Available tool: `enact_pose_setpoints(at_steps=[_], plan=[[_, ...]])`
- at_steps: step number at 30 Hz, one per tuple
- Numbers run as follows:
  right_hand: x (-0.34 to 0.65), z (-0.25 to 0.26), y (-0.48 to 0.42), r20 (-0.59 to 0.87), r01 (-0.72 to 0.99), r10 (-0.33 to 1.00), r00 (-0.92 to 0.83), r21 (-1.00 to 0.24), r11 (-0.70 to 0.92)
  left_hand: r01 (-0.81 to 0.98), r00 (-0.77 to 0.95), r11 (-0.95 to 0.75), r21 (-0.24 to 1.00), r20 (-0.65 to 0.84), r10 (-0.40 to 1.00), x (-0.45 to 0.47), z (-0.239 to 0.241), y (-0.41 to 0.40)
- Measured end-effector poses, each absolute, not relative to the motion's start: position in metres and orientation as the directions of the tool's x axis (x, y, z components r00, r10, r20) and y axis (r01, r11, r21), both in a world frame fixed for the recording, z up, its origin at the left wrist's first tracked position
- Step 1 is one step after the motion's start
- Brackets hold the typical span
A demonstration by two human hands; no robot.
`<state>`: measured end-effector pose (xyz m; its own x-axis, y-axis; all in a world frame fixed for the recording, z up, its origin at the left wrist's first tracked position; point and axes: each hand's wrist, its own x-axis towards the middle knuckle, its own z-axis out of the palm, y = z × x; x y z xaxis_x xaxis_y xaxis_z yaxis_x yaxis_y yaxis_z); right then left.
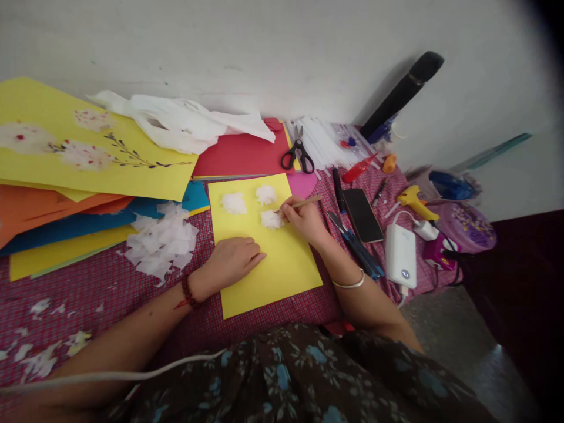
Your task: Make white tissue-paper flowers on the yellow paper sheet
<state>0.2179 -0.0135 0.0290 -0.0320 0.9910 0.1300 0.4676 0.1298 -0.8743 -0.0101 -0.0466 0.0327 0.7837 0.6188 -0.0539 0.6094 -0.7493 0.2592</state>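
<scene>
A yellow paper sheet (282,264) lies on the red checked cloth (110,294) in front of me. Three white fluffy tissue tufts sit on its top part: one at the left (234,202), one at the top (266,194), one lower right (271,219). My right hand (304,220) is closed around a thin wooden stick (308,202), whose tip touches the lower right tuft. My left hand (233,258) rests flat on the yellow sheet, fingers together and stretched out, holding nothing.
A pile of white tissue pieces (161,241) lies left of the sheet. Stacked coloured sheets (88,158) fill the left. Black scissors (298,154), a phone (362,214), pens (355,244), a white power bank (400,255) and a yellow glue gun (414,200) lie to the right.
</scene>
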Motion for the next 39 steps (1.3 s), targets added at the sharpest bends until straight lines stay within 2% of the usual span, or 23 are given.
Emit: enact_pose_setpoints(at_steps=[4, 9, 12, 16, 23, 31, 35, 39], plan=[[0.221, 0.030, -0.014, 0.133, 0.519, 0.991, -0.027, -0.845, 0.127, 0.607, 0.787, -0.753, 0.253, -0.056, 0.615, -0.010, 0.034, -0.046], [0.219, 0.029, -0.017, 0.159, 0.355, 0.987, 0.010, -0.924, 0.145, 0.605, 0.788, -0.756, 0.252, -0.053, 0.613, -0.010, 0.033, -0.046], [0.217, 0.033, -0.020, 0.148, 0.282, 0.987, -0.058, -0.946, 0.158, 0.602, 0.789, -0.755, 0.260, -0.052, 0.612, -0.010, 0.032, -0.046], [0.215, 0.038, -0.020, 0.150, 0.356, 0.981, -0.126, -0.916, 0.186, 0.605, 0.788, -0.752, 0.263, -0.060, 0.613, -0.010, 0.032, -0.046], [0.216, 0.029, -0.014, 0.130, 0.378, 0.991, -0.041, -0.916, 0.136, 0.610, 0.785, -0.751, 0.254, -0.060, 0.617, -0.010, 0.032, -0.046], [0.212, 0.033, -0.019, 0.111, 0.282, 0.993, -0.049, -0.952, 0.121, 0.610, 0.784, -0.753, 0.249, -0.050, 0.619, -0.010, 0.032, -0.047], [0.207, 0.036, -0.025, 0.171, 0.403, 0.974, -0.150, -0.889, 0.219, 0.602, 0.786, -0.757, 0.255, -0.022, 0.618, -0.010, 0.030, -0.046], [0.209, 0.036, -0.027, 0.165, 0.573, 0.963, -0.215, -0.777, 0.261, 0.601, 0.785, -0.755, 0.261, -0.019, 0.619, -0.011, 0.029, -0.047]])
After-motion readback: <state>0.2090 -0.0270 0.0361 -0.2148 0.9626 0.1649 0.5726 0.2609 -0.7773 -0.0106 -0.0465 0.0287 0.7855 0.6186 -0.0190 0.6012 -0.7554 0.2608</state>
